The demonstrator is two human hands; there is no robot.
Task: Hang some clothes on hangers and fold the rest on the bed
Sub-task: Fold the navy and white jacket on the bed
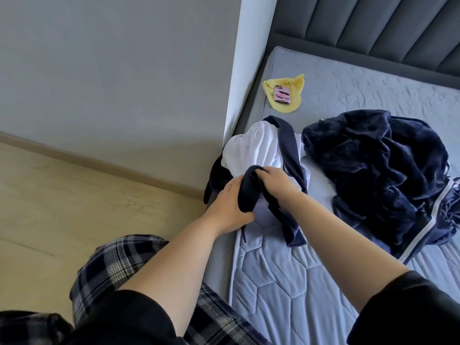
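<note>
Both my hands hold one dark navy garment [251, 188] at the left edge of the bed [286, 282]. My left hand [229, 205] grips its lower bunched part, and my right hand [276, 181] grips its upper loop. Long navy strips of it trail down toward me over the mattress. Just behind my hands lies a crumpled white garment [258, 148] with a navy band across it. A big fluffy navy robe [380, 170] with white piping is heaped on the right of the bed. No hanger is in view.
A yellow cloth [286, 98] with a small pink item [282, 95] on it lies near the grey padded headboard [373, 26]. A white wall edge [249, 70] stands beside the bed. Wooden floor [74, 195] is at left, my plaid trousers [112, 265] below.
</note>
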